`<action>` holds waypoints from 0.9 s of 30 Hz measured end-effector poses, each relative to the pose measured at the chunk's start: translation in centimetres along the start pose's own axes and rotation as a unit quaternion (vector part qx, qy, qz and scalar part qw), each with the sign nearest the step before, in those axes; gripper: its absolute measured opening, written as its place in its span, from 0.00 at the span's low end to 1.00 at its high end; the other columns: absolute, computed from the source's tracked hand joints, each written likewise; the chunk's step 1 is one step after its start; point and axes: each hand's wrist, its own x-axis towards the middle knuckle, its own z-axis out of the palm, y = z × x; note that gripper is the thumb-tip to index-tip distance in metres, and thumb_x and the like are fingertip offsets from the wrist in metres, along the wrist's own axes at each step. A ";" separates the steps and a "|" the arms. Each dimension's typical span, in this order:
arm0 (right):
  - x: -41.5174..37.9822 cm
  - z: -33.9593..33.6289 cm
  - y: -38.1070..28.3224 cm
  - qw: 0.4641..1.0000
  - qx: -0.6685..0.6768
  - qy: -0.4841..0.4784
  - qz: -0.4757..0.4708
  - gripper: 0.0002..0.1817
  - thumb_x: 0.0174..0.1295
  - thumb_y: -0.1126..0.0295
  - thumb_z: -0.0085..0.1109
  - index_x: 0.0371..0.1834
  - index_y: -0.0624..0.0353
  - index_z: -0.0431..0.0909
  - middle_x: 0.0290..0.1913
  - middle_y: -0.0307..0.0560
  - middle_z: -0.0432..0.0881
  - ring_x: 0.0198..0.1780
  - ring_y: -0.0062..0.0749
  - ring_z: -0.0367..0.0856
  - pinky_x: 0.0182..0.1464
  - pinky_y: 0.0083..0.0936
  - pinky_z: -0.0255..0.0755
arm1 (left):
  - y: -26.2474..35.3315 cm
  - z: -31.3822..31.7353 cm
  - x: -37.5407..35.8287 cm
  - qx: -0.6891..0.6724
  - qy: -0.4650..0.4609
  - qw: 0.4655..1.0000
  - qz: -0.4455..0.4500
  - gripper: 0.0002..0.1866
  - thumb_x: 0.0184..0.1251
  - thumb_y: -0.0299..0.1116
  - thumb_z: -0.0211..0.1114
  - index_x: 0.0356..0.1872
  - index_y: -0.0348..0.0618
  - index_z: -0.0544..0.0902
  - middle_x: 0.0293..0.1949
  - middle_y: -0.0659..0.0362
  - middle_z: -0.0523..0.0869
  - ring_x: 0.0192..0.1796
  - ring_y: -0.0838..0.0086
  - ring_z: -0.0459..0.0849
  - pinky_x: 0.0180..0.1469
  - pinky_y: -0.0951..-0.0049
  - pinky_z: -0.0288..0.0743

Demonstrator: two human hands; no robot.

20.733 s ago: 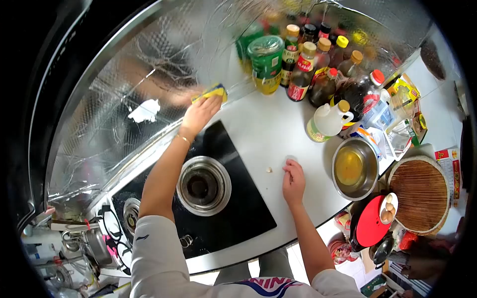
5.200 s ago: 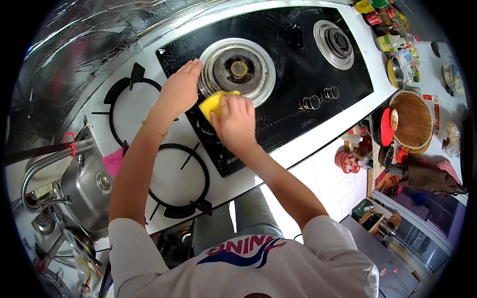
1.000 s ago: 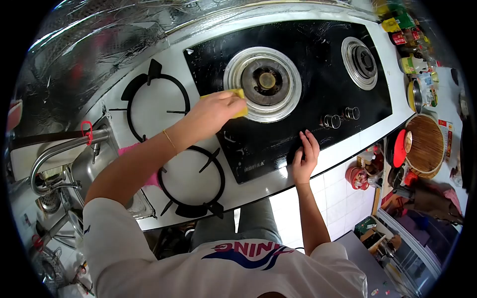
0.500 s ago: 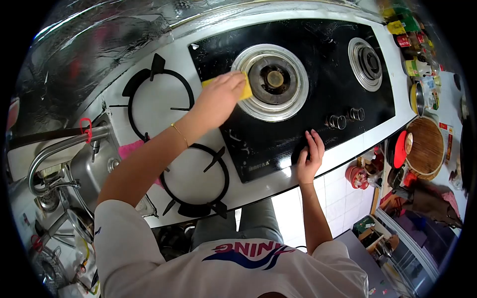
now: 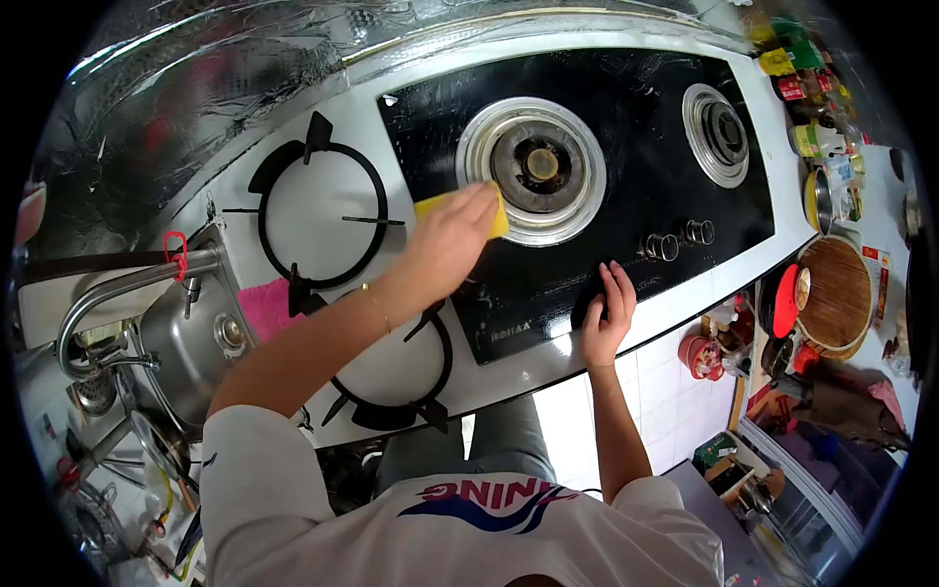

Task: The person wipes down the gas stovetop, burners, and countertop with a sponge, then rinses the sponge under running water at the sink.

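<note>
A yellow sponge [image 5: 501, 217] is pressed flat on the black glass cooktop [image 5: 626, 127] under my left hand [image 5: 455, 235], whose fingers are closed over it. The sponge touches the lower left edge of the large burner's metal ring [image 5: 548, 231]. My right hand [image 5: 608, 315] rests near the cooktop's front edge, fingers spread and holding nothing, below and left of two control knobs [image 5: 663, 247]. Two black pan supports, one farther back [image 5: 262, 217] and one in front [image 5: 445, 377], lie on the white counter left of the cooktop, the front one partly behind my left forearm.
A pink cloth [image 5: 266, 311] lies beside the steel sink [image 5: 186, 338] and its faucet [image 5: 112, 293] at the left. A smaller burner [image 5: 722, 132] is at the cooktop's right. Bottles and packets [image 5: 817, 108] and a round wooden board [image 5: 836, 293] stand farther right.
My left hand has moved with the sponge toward me and slightly right, along the large burner's left edge. My right hand stays at nearly the same place. The view has shifted slightly.
</note>
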 end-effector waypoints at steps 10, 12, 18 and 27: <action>-0.2 -0.3 0.2 1.000 0.021 -0.002 -0.008 0.25 0.54 0.82 0.48 0.58 0.62 0.80 0.64 0.54 0.76 0.66 0.48 0.71 0.69 0.37 0.61 | -0.3 0.4 0.9 -0.021 -0.023 0.998 -0.052 0.26 0.54 0.16 0.56 0.59 0.29 0.76 0.62 0.48 0.78 0.68 0.56 0.73 0.70 0.64 0.67; 0.2 0.0 0.2 1.000 0.024 0.002 -0.010 0.25 0.54 0.82 0.48 0.58 0.62 0.80 0.64 0.54 0.76 0.66 0.48 0.71 0.69 0.37 0.61 | 0.6 0.3 -0.3 -0.010 -0.031 0.999 -0.024 0.27 0.55 0.17 0.56 0.61 0.30 0.75 0.63 0.49 0.78 0.69 0.57 0.72 0.71 0.63 0.66; 0.1 0.0 0.3 0.999 0.028 0.009 -0.015 0.25 0.54 0.83 0.48 0.57 0.63 0.80 0.63 0.54 0.76 0.65 0.48 0.72 0.69 0.36 0.62 | -1.9 0.2 1.5 0.003 -0.003 0.999 -0.044 0.27 0.55 0.17 0.57 0.60 0.31 0.76 0.63 0.48 0.78 0.68 0.56 0.73 0.70 0.61 0.67; 0.7 0.0 -0.3 0.998 0.057 0.020 -0.015 0.25 0.53 0.83 0.51 0.57 0.62 0.80 0.62 0.54 0.77 0.64 0.48 0.73 0.68 0.36 0.62 | -2.3 0.1 0.8 0.012 -0.017 0.999 -0.046 0.28 0.57 0.17 0.54 0.63 0.34 0.75 0.64 0.50 0.76 0.70 0.58 0.71 0.71 0.63 0.66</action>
